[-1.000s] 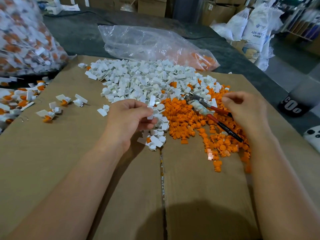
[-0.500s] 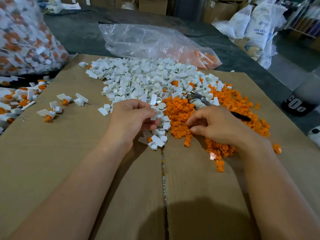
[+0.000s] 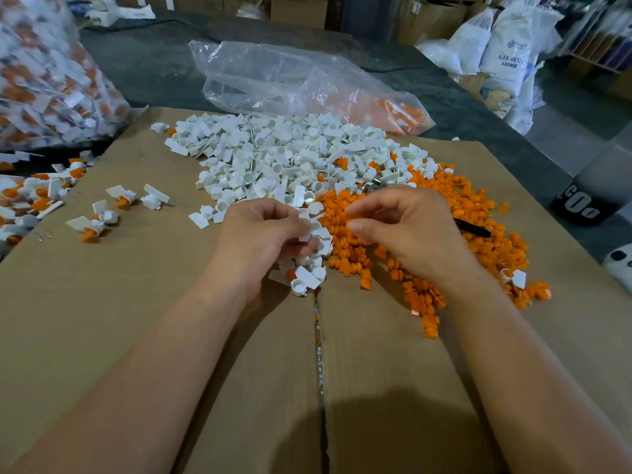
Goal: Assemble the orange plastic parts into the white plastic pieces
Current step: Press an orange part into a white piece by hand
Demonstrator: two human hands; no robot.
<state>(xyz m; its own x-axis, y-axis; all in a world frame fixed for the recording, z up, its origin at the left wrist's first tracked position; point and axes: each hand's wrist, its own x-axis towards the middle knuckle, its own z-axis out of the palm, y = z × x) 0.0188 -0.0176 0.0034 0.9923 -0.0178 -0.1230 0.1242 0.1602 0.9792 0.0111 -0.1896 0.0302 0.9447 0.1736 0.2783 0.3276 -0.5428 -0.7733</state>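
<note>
Bare left hand [image 3: 263, 230], right hand [image 3: 410, 227]

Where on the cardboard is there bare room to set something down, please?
Bare brown cardboard lies between the forearms along the centre seam, and left of the left hand, nearer than the assembled white-and-orange pieces. Crowded ahead: the heap of white plastic pieces and heap of orange plastic parts meet by the right hand.

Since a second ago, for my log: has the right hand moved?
Yes. The right hand moved left over the orange pile, past the black tool handle, toward the cardboard seam.
</note>
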